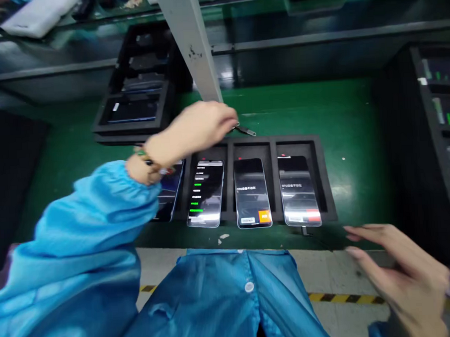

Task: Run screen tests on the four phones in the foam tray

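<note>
My left hand [208,122] reaches over the back edge of a black foam tray [328,194], its fingers pinched on a small metal-tipped piece [247,131]. Several phones lie in the tray. One phone [206,194] shows a list with green bars; the middle phone [252,192] and the right phone [298,190] show Chinese text. Another phone [170,193] is partly covered by my left wrist. A small connector [305,231] sits at the lower edge of the right phone. Low on the right, my right hand [401,270] is spread with nothing between thumb and fingers.
At the back left stands a stack of black foam trays [133,125] holding phones. Another black stack [413,130] with phones rises on the right. A grey metal post [195,45] comes down behind the tray onto the green table [300,105].
</note>
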Tool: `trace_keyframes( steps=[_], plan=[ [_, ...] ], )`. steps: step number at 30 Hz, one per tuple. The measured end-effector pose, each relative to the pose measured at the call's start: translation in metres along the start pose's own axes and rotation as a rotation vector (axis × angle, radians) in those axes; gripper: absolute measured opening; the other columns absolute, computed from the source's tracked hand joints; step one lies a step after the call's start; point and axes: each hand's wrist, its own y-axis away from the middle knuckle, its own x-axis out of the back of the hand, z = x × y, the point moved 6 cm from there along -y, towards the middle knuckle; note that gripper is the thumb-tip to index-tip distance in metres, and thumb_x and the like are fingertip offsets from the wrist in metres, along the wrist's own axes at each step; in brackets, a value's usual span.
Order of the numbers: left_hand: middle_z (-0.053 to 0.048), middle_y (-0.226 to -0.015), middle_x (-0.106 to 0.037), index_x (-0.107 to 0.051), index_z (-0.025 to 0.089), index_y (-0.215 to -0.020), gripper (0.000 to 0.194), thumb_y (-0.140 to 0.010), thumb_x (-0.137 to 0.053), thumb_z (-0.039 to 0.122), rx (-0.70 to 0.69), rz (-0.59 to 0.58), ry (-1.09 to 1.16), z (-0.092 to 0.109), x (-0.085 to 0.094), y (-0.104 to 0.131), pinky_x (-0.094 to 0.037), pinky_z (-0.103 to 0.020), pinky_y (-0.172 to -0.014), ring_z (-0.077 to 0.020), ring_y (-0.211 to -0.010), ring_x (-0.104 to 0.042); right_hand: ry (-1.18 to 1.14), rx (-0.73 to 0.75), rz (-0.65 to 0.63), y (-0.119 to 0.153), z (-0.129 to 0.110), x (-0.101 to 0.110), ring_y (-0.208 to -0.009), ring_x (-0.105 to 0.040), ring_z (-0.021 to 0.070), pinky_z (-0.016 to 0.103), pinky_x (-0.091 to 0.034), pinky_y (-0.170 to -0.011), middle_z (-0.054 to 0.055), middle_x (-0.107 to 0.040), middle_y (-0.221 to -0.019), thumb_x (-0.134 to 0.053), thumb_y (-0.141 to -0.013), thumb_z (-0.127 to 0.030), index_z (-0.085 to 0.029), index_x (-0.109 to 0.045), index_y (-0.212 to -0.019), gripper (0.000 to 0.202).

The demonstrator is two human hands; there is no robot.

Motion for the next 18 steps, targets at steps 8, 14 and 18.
trace_keyframes(
  steps=[8, 14, 18],
  plan=[
    [-0.006, -0.102, -0.077, -0.081, 0.024, -0.108, 0.055, -0.105, -0.044, 0.063, 0.087, -0.215, -0.216, -0.123, -0.02, 0.039, -0.044, -0.043, -0.093, -0.0219, -0.094, -0.056, -0.044, 0.035, 0.053, -0.031, -0.005, -0.007, -0.078, -0.075, 0.0194, 0.035, -0.057, -0.071, 0.002, -0.079, -0.089, -0.081, -0.095, -0.013, -0.023, -0.078, -0.099, 0.011],
    [-0.01, -0.107, -0.075, -0.072, 0.016, -0.113, 0.038, -0.109, -0.045, 0.042, 0.124, -0.061, -0.101, -0.078, 0.011, 0.038, -0.049, -0.039, -0.088, -0.0215, -0.09, -0.062, -0.095, 0.014, 0.108, -0.048, -0.023, -0.01, -0.076, -0.075, 0.0226, 0.04, -0.057, -0.07, 0.001, -0.078, -0.087, -0.077, -0.095, -0.01, -0.026, -0.078, -0.095, 0.017],
    [-0.003, -0.104, -0.073, -0.064, 0.016, -0.127, 0.032, -0.112, -0.05, 0.04, 0.074, 0.165, -0.001, -0.012, 0.067, 0.06, -0.05, -0.031, -0.084, -0.0154, -0.085, -0.058, -0.049, 0.089, 0.252, -0.072, -0.053, 0.005, -0.083, -0.076, 0.0298, 0.05, -0.061, -0.075, 0.003, -0.08, -0.098, -0.08, -0.09, -0.008, -0.035, -0.084, -0.115, 0.036]
  ],
)
